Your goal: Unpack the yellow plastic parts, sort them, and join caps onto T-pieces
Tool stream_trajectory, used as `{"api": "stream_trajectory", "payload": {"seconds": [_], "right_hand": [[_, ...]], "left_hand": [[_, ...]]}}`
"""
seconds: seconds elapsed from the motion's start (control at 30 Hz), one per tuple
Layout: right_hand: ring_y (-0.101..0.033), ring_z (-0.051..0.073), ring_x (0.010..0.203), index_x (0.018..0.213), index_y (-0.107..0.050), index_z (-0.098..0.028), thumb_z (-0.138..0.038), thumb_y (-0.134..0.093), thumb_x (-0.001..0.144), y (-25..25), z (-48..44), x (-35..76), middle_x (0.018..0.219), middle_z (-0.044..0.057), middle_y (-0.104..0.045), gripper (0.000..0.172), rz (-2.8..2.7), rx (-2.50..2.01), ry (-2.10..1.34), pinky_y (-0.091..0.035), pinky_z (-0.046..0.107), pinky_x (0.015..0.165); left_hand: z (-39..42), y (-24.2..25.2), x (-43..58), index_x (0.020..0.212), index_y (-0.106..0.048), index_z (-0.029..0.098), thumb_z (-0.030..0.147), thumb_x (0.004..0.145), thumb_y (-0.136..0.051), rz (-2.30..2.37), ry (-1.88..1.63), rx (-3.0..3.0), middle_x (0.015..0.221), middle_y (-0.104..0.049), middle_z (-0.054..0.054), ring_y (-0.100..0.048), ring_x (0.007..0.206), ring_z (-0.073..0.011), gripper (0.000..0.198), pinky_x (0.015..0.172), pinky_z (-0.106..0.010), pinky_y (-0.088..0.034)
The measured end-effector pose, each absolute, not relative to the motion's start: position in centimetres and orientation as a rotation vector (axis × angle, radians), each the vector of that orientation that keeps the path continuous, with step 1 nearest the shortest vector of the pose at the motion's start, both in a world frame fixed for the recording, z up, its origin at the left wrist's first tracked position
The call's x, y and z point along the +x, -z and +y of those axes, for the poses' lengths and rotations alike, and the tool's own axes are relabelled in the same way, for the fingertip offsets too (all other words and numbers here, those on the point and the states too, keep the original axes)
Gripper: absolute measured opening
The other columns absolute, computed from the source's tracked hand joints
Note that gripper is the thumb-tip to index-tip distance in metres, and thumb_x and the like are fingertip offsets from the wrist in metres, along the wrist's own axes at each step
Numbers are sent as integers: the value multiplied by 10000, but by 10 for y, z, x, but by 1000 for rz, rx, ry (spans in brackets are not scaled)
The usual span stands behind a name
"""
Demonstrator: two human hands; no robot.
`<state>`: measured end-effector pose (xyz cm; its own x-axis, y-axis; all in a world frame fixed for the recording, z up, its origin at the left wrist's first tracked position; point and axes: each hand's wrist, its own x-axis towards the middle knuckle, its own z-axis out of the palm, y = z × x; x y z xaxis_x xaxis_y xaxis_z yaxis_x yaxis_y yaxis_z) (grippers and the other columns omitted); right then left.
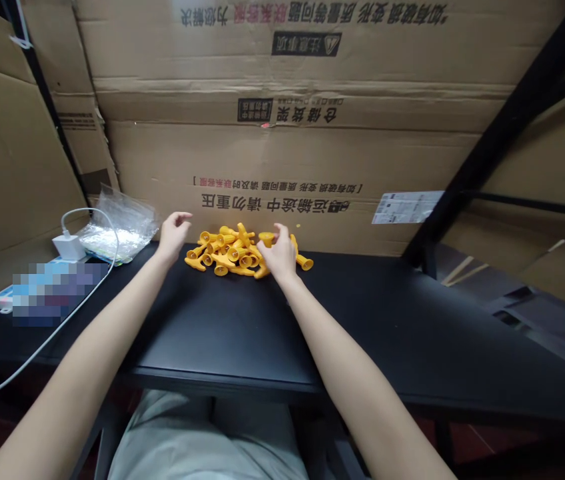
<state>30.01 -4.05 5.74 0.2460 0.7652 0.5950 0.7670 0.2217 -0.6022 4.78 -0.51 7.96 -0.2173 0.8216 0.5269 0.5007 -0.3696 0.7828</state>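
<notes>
A heap of yellow plastic pieces (232, 254) lies on the black table against the cardboard. Many have a round, cup-like end, and some show a T-shaped handle. My right hand (280, 255) is at the heap's right side, thumb and fingers closed about one yellow plastic piece (266, 237) with its round end showing. The fingers partly cover that piece and others behind them. My left hand (174, 235) hovers just left of the heap, fingers apart and slightly curved, holding nothing.
Upright cardboard (282, 153) with printing walls off the back. At left are a clear plastic bag (117, 227), a white charger (69, 247) with a cable, and a blurred-out item (57, 293). A black metal post (492, 133) slants at right. The black table (222, 327) ends before my lap.
</notes>
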Motion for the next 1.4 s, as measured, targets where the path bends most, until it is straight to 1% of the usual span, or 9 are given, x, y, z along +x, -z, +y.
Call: {"api": "stream_trajectory", "payload": {"seconds": [0.1, 0.23, 0.33, 0.5, 0.67, 0.8, 1.07, 1.2, 1.4], "right_hand": [[-612, 247, 939, 1300, -435, -149, -264, -547, 771, -67, -51, 294, 1181, 159, -595, 553, -1447, -1314, 47, -473, 369, 846], [-606, 209, 822, 1265, -470, -170, -253, -501, 798, -70, -64, 284, 1160, 138, -581, 475, -1434, -1181, 67, -490, 358, 797], [-598, 223, 915, 1183, -513, -195, -236, -494, 805, -69, -70, 279, 1100, 111, -591, 381, -1498, -1092, 90, -491, 357, 828], [-572, 203, 1033, 1026, -515, -217, -231, -496, 813, -61, -70, 268, 1018, 74, -591, 214, -1717, -836, 2, -461, 364, 934], [-580, 193, 1020, 995, -524, -213, -255, -507, 827, -53, -67, 263, 1023, 77, -607, 174, -1908, -721, -165, -456, 365, 931], [-586, 211, 1022, 1047, -568, -192, -272, -531, 854, -53, -62, 269, 1070, 97, -634, 212, -2079, -851, -167, -441, 400, 927], [-538, 247, 1057, 1099, -605, -196, -185, -492, 914, -62, -67, 273, 1090, 113, -652, 217, -2360, -1154, 213, -370, 421, 891], [-510, 266, 1077, 1073, -604, -178, -149, -434, 929, -67, -73, 269, 1114, 134, -646, 224, -2298, -1173, 468, -343, 402, 862], [-519, 258, 1089, 1158, -575, -160, -225, -457, 937, -64, -72, 269, 1152, 133, -645, 259, -2302, -1085, 539, -270, 438, 960]], "left_hand": [[-35, -74, 71, 1086, -581, 161, 234, 845, -446, 1417, -1590, 2018, 1109, -645, -92, -609, 1013, -189, 286, 871, -334, -508], [-58, -53, 78, 1194, -563, 191, 313, 873, -490, 1337, -1389, 2604, 1257, -579, -115, -539, 1171, -237, 351, 993, -392, -434], [-58, -39, 73, 1322, -492, 227, 390, 896, -475, 1307, -1207, 2699, 1284, -568, -116, -549, 1173, -241, 457, 986, -386, -439], [-52, -34, 70, 1443, -344, 268, 426, 906, -468, 1344, -1232, 2528, 1126, -647, -53, -636, 901, -160, 573, 841, -292, -499], [-52, -39, 65, 1357, -468, 241, 282, 903, -460, 1532, -1401, 2490, 1104, -639, -74, -623, 952, -178, 457, 820, -266, -480], [-54, -43, 61, 1211, -594, 263, 250, 853, -519, 1767, -1255, 2544, 988, -654, -59, -638, 838, -185, 366, 740, -258, -476], [-63, -51, 70, 1208, -603, 289, 273, 818, -560, 1895, -1011, 2571, 1077, -692, -47, -667, 889, -215, 392, 715, -268, -481], [-68, -57, 77, 1183, -616, 281, 341, 820, -549, 1930, -891, 2398, 998, -728, -31, -675, 895, -217, 374, 756, -277, -486], [-75, -62, 79, 1193, -620, 273, 366, 820, -534, 1991, -820, 2355, 1014, -731, -39, -675, 936, -234, 394, 792, -298, -487]]}}
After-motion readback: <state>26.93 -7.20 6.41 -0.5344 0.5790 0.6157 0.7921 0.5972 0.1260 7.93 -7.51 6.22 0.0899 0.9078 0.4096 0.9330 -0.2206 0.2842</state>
